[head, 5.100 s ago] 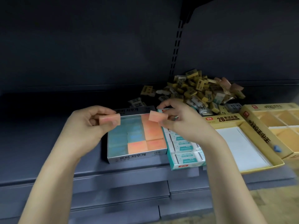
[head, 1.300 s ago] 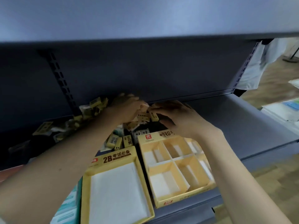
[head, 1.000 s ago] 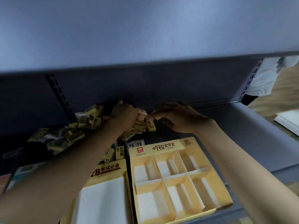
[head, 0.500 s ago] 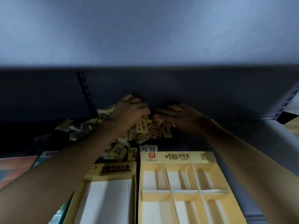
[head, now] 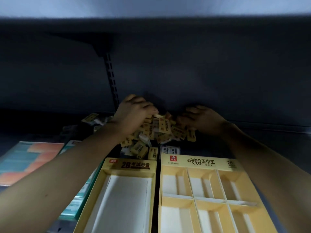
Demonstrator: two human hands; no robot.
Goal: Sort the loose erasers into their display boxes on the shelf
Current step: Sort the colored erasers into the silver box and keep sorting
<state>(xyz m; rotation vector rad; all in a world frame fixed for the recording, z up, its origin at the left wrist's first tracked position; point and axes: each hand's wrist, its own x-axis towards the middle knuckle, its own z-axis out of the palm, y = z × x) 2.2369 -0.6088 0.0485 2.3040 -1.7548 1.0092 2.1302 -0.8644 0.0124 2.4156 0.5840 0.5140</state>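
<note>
Two hands work the pile of loose erasers (head: 159, 130) at the back of the shelf (head: 262, 140). The left hand (head: 133, 113) has its fingers curled into the pile's left side, gripping erasers; the right hand (head: 202, 118) cups the right side, its grip hidden. In front lie two empty yellow display boxes side by side: one undivided box (head: 129, 165) and one six-compartment box (head: 202, 163). Two more boxes sit left, a teal box (head: 79, 204) and an orange-and-blue box (head: 28, 158). Compared with half a second ago, the hands stand slightly wider apart.
</note>
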